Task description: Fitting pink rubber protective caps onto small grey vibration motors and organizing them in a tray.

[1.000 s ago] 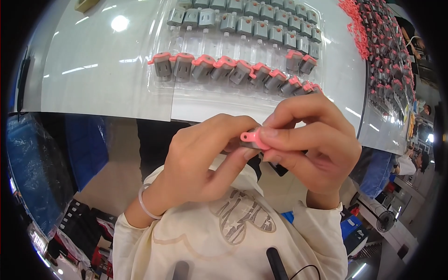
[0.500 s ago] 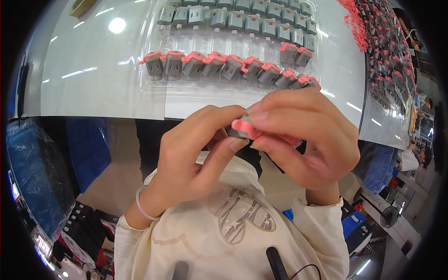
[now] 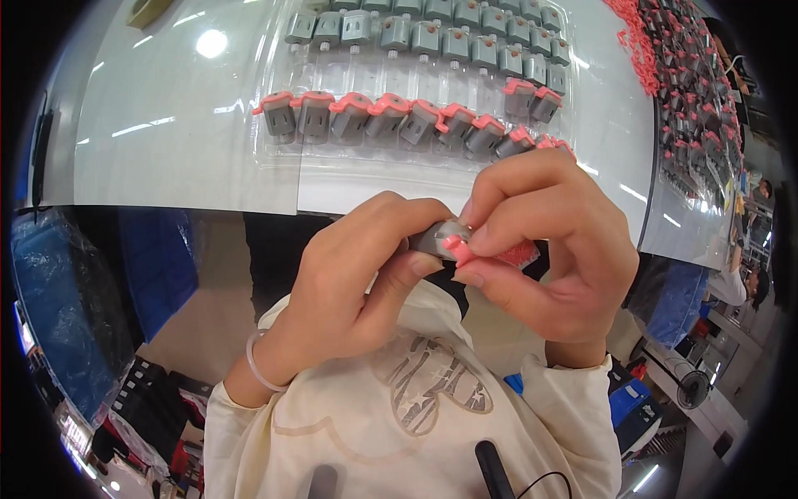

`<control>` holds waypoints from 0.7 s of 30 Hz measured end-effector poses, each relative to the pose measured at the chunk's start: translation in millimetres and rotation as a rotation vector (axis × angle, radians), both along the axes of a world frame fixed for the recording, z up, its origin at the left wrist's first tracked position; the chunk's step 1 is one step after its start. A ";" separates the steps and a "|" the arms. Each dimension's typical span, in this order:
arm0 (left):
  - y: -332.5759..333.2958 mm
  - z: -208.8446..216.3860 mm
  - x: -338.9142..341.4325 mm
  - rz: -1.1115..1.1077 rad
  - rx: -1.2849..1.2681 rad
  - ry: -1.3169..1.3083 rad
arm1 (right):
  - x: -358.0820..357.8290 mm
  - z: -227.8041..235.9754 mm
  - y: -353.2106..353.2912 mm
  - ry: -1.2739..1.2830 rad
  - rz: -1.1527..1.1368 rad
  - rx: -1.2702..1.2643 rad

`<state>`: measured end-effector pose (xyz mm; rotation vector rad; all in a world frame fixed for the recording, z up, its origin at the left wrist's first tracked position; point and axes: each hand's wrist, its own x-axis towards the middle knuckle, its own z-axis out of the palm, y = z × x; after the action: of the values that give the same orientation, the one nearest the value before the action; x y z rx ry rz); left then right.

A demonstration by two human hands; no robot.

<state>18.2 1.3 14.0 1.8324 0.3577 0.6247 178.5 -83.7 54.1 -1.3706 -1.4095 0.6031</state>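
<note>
My left hand [image 3: 345, 270] pinches a small grey motor [image 3: 428, 239] between thumb and forefinger, its rounded end facing right. At that end my right hand [image 3: 573, 241] holds a pink plastic bracket [image 3: 456, 248] by thumb and fingertips. The bracket is tilted against the motor's end, which shows partly bare; whether the two are joined I cannot tell. More pink plastic [image 3: 521, 253] shows within the curl of my right hand, mostly hidden by the fingers. Beyond my hands lies a clear plastic tray [image 3: 407, 79]. Its nearest row has motors wearing pink brackets [image 3: 349, 116].
Farther back in the tray stand rows of bare grey motors [image 3: 428, 37]. A heap of pink brackets [image 3: 636, 50] lies at the right, beside a dense group of pink-capped motors [image 3: 694, 116]. A tape roll [image 3: 148, 12] rests at the far left of the white table [image 3: 183, 158].
The pink bracket has come off its position across the motor's end and turned, showing more of the grey end. My right fingers have shifted slightly; the left still grips the motor.
</note>
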 end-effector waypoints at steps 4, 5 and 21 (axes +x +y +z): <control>-0.4 1.5 0.2 0.001 -0.001 -0.004 | -0.1 2.9 -3.9 -0.013 -0.051 -0.030; -0.6 1.1 -0.4 0.002 0.003 -0.005 | 2.4 1.4 -5.1 -0.071 -0.004 -0.033; -4.1 0.8 0.3 -0.019 -0.001 0.032 | 2.6 2.0 -10.4 0.276 0.054 -0.152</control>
<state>18.5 -2.8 14.8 1.8442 0.3614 0.5823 181.1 -94.1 56.1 -1.3122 -1.2000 0.9142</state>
